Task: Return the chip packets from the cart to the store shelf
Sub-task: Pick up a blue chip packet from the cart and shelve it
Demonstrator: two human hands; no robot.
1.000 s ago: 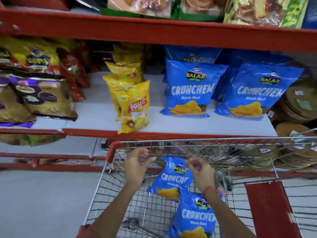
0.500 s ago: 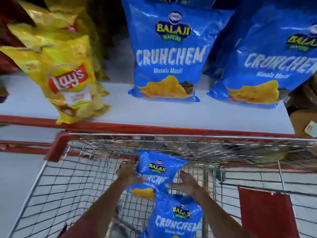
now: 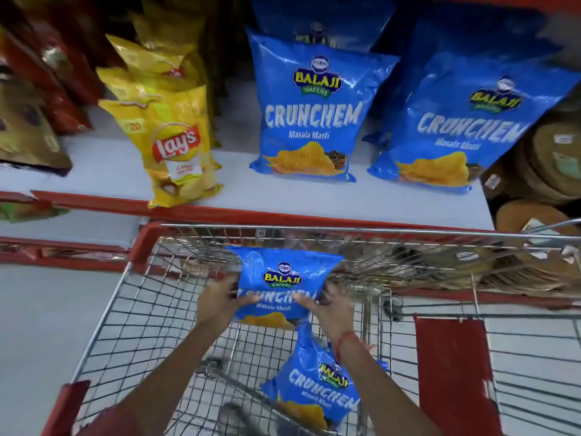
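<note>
You hold one blue chip packet [image 3: 283,286] with both hands above the inside of the wire cart [image 3: 138,313]. Your left hand [image 3: 220,305] grips its left edge and your right hand [image 3: 330,306] grips its right edge, the fingers of each curled around the bag with the thumb on the front. The packet is upright and its front faces you. You can read "BALAJI WAFERS" in the logo, then "CRUNCHEM", partly covered by your thumbs, and "Masala Masti" under it, with a picture of ridged chips at the bottom.

A second blue packet [image 3: 314,385] with the same "BALAJI" and "CRUNCHEM Masala Masti" print lies tilted lower in the cart, just below your right wrist.

On the white shelf [image 3: 239,191] with the red front edge, two larger packets of the same brand stand leaning back: one in the middle [image 3: 311,111] and one to its right [image 3: 468,121]. To the left of them stands a row of yellow "Lay's" bags [image 3: 176,146]; the small writing under the logo is too blurred to read.
</note>
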